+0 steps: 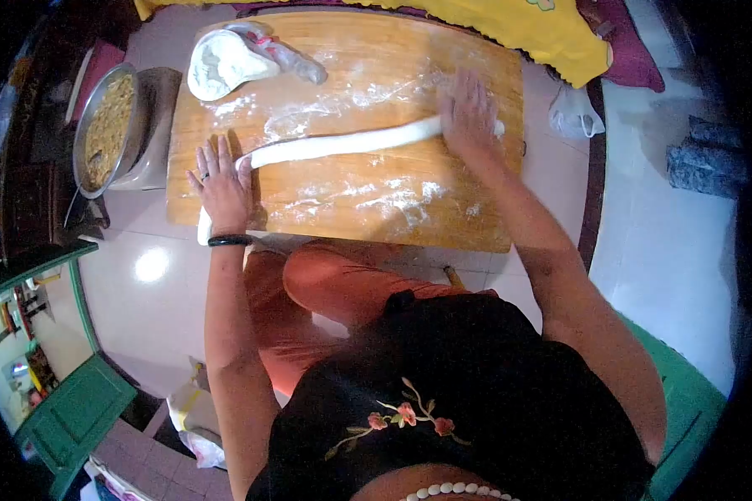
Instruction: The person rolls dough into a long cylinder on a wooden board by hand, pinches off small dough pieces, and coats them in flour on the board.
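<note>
A long white rope of dough (342,147) lies across a floured wooden board (309,219). My left hand (224,192) rests flat over its left part, fingers spread, with a dark band at the wrist. A short piece of the dough shows below that hand at the board's left edge. Over the right part of the rope lies my right hand (468,121), fingers stretched out and slightly blurred. The dough's right tip peeks out just beyond it. Both palms hide the dough beneath them.
An open bag of flour (226,65) sits at the board's upper left. Left of the board stands a metal bowl (132,138) of chopped filling. Yellow cloth (510,33) hangs beyond the far edge, and a white plastic bag (575,115) is at the right.
</note>
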{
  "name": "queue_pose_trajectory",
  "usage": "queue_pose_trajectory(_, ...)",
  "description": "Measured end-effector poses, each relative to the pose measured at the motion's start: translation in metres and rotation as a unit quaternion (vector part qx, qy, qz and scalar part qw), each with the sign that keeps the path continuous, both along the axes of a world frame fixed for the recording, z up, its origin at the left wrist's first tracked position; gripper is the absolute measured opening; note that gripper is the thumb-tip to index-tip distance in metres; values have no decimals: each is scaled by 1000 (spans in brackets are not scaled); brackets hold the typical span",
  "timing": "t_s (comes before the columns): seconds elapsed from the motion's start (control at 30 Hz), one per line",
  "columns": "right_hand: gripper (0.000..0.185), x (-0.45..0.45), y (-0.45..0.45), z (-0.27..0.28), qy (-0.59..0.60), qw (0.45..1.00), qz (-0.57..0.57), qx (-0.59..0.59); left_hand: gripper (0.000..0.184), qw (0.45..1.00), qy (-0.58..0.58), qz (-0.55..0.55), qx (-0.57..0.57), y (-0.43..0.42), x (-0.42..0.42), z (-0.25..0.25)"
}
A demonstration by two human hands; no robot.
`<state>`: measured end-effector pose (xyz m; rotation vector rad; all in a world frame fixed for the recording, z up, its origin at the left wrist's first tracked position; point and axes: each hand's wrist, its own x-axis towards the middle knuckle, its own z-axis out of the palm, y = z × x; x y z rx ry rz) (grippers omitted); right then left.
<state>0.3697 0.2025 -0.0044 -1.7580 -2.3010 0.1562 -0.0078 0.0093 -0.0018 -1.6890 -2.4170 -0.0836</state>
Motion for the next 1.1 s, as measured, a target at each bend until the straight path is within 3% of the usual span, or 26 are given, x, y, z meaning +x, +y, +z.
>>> queue_pose_trajectory(0.03, 70, -11, 28, 1, 43, 998, -51, -9, 62, 1000, 3, 2, 1, 0, 0, 0)
queue_pose_trajectory(0.13, 69, -16, 83, -21, -4, 995, -99, -21, 62, 1000, -6, 10, 18, 0, -1, -2)
queue_pose_trajectory(0.17, 70, -14, 76, -24, -21, 998, -66, -5, 62, 1000, -11, 13, 22, 0, -1, -3)
queue_pose_trajectory(0.3, 71, 12, -44, 5, -92, 992, 87, 16, 62, 999, -14, 13, 29, 1, -1, -2)
queue_pose_trajectory(0.4, 68, 27, -112, 8, -66, 993, 97, -15, 59, 1000, 10, 25, 2, 1, 2, 1)
queue_pose_trajectory(0.5, 68, 26, -67, 0, -48, 993, 96, 38, 58, 1000, 0, 19, 2, 3, 1, 1)
queue_pose_trajectory(0.63, 63, -14, 47, -10, 0, 999, -51, -7, 61, 999, -18, 9, 28, 2, -3, -1)
queue_pose_trajectory(0.73, 64, -20, 67, -16, -17, 997, -74, -19, 62, 999, -24, 24, 38, 1, 0, 2)
queue_pose_trajectory(0.8, 66, -7, 20, -21, -68, 997, 12, 18, 61, 998, -15, 29, 46, 1, 2, -2)
queue_pose_trajectory(0.87, 66, 6, -57, 7, -91, 990, 100, 39, 61, 999, -5, 18, 49, 1, 0, -3)
queue_pose_trajectory(0.97, 66, 21, -120, 20, -39, 991, 127, -3, 59, 999, -5, -3, 37, 0, 1, -6)
queue_pose_trajectory(1.1, 63, 20, -52, 11, -35, 994, 92, 38, 59, 999, -14, -31, 6, 5, 7, -3)
